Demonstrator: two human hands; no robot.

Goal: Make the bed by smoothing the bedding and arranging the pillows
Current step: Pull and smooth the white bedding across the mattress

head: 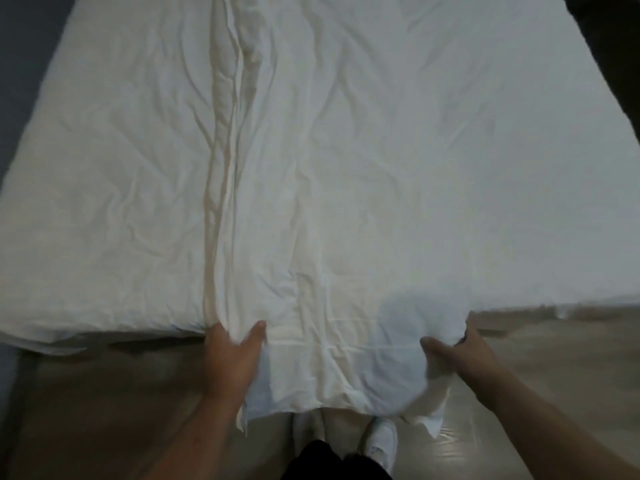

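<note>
A white, wrinkled duvet (346,168) covers the whole bed and hangs over the foot edge toward me. A long raised fold (228,150) runs up the duvet left of centre. My left hand (233,355) grips the duvet's near edge at the bottom of that fold, thumb on top. My right hand (457,351) grips a bunched part of the same edge further right. Between my hands the cloth droops down in front of my legs. No pillows are in view.
Glossy beige floor (104,410) lies at the foot of the bed on both sides of me. My white shoes (381,441) stand close to the bed. Dark floor or wall edges show at the far left (20,81) and top right (616,36).
</note>
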